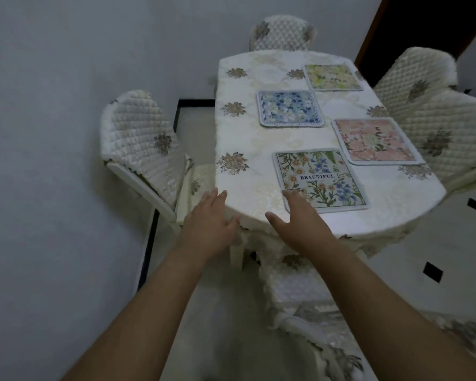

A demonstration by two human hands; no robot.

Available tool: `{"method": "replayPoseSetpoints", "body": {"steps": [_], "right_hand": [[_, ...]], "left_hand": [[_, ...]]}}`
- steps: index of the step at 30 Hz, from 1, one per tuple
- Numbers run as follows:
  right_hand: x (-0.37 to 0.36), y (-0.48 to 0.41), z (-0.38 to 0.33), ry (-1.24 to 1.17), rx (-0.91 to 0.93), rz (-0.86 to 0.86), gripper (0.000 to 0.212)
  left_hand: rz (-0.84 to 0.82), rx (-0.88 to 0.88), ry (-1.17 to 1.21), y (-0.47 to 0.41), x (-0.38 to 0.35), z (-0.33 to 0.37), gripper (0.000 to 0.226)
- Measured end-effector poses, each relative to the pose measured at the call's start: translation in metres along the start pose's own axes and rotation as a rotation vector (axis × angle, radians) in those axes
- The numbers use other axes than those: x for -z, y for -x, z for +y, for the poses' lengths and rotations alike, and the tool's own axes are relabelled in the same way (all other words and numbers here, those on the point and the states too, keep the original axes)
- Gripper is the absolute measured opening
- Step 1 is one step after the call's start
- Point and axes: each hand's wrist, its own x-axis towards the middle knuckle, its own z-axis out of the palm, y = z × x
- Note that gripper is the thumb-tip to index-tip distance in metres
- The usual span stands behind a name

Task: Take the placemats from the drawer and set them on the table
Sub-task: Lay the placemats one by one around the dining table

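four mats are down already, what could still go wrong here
1. The right hand rests over the near corner of the "BEAUTIFUL" placemat; pulling back could drag it askew or off the table's edge.
2. The tablecloth hangs loose over the rim by the left hand; catching it could shift all the mats.
3. The pink placemat lies close to the right edge, so a nudge might tip it off.

Cream bench [242, 138] cloth with gold flowers. Nearest its front edge, a botanical placemat [320, 180]; beyond it pink [375, 141], blue [290, 108] and yellow-green [333, 77] floral placemats.
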Motion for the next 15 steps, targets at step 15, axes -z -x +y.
{"method": "replayPoseSetpoints", "body": {"steps": [15], "right_hand": [[0.016, -0.052, -0.069, -0.032, -0.029, 0.104, 0.07]], "left_hand": [[0.07, -0.156, -0.128, -0.058, 0.092, -0.018, 0.065]]}}
